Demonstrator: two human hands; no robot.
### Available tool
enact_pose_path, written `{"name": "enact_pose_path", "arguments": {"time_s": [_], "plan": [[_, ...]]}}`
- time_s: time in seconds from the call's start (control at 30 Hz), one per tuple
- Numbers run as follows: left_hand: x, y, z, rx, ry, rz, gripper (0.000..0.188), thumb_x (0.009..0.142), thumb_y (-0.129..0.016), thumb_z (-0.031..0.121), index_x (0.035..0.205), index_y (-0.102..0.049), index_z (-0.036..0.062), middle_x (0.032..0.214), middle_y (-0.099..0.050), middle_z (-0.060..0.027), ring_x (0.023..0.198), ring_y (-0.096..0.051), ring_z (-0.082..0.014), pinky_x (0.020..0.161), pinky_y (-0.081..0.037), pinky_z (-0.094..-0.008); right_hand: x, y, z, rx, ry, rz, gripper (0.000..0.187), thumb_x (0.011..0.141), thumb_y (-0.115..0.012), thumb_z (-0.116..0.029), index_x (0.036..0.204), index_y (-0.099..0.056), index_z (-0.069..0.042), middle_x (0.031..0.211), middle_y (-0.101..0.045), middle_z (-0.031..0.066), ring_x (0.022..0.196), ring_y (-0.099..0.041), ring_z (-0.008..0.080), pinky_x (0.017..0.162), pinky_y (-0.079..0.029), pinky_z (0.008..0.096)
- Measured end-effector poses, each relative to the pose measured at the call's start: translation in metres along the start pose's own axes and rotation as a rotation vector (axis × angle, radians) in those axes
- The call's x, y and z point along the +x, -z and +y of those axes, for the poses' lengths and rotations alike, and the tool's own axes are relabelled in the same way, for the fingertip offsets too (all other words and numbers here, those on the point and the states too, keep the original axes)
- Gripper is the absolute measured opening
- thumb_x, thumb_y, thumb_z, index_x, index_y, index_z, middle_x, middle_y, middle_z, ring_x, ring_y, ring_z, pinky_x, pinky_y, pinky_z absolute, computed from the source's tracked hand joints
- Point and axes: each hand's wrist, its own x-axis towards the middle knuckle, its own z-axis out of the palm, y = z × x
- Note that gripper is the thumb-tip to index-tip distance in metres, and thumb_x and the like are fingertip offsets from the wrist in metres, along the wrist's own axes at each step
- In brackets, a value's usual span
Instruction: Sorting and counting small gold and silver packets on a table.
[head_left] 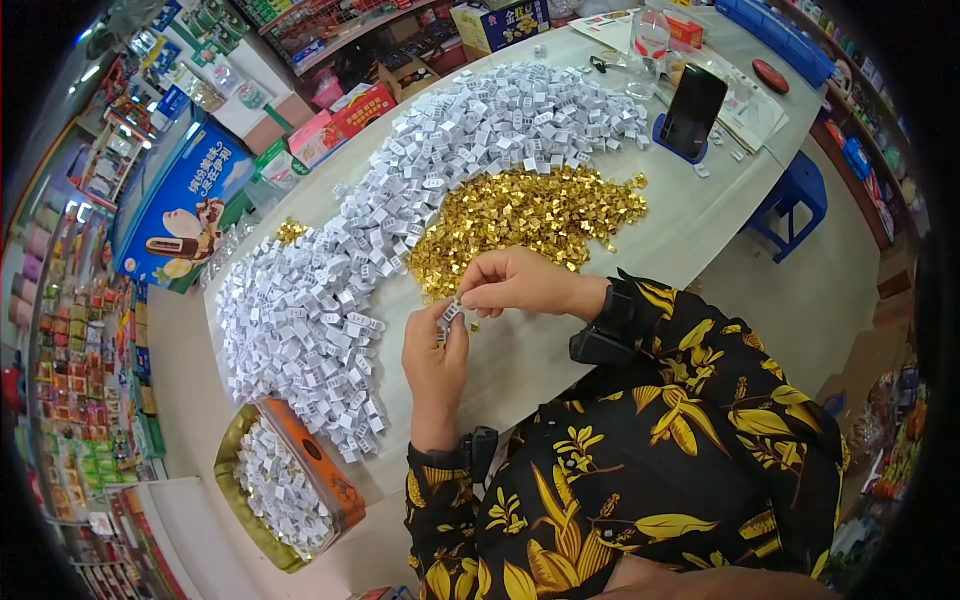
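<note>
My left hand (435,368) grips a small white plastic block with slots (450,313) between thumb and fingers. My right hand (518,283) is pinched at the block's upper end; what its fingertips hold is too small to make out. Just beyond my hands spreads a heap of small gold-coloured metal pieces (530,215). A long pile of similar white slotted blocks (310,320) curves along the table's far and left sides. A few loose gold pieces (474,326) lie beside my fingers.
An orange-sided tub (318,462) full of white blocks stands at the table's left end. On the table (700,215), a black phone (694,112) leans in a blue stand near a clear bottle (649,40). A blue stool (790,205) is at right; shop shelves surround the table.
</note>
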Motion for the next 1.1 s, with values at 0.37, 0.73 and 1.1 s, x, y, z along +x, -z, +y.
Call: {"name": "enact_pose_path", "arguments": {"time_s": [0.37, 0.73, 1.1], "plan": [[-0.008, -0.005, -0.013, -0.191, 0.130, -0.027, 0.024, 0.087, -0.058, 0.006, 0.111, -0.059, 0.0019, 0.086, -0.062, -0.0048, 0.067, -0.057, -0.0094, 0.060, -0.047, -0.0222, 0.003, -0.010, -0.004, 0.129, -0.139, 0.008, 0.018, 0.085, -0.064, -0.020, 0.093, -0.060, -0.004, 0.082, -0.062, 0.0015, 0.073, -0.060, 0.0074, 0.063, -0.048, 0.0205], [-0.011, -0.002, -0.008, -0.306, 0.041, -0.034, 0.024, 0.086, -0.054, -0.001, 0.110, -0.058, 0.0001, 0.090, -0.062, -0.0111, 0.068, -0.063, -0.0144, 0.059, -0.049, -0.0248, 0.008, -0.001, -0.006, -0.033, -0.244, -0.087, 0.026, 0.085, -0.066, -0.032, 0.085, -0.059, -0.008, 0.076, -0.059, -0.0008, 0.065, -0.055, 0.0062, 0.057, -0.046, 0.0190], [-0.009, -0.001, -0.002, -0.471, 0.126, 0.024, 0.025, 0.090, -0.051, 0.001, 0.115, -0.054, -0.0016, 0.093, -0.062, -0.0097, 0.071, -0.062, -0.0118, 0.060, -0.050, -0.0220, 0.006, -0.001, -0.003, 0.085, -0.251, -0.073, 0.030, 0.086, -0.062, -0.038, 0.089, -0.060, -0.008, 0.074, -0.058, -0.0016, 0.065, -0.054, 0.0059, 0.059, -0.045, 0.0202]]}}
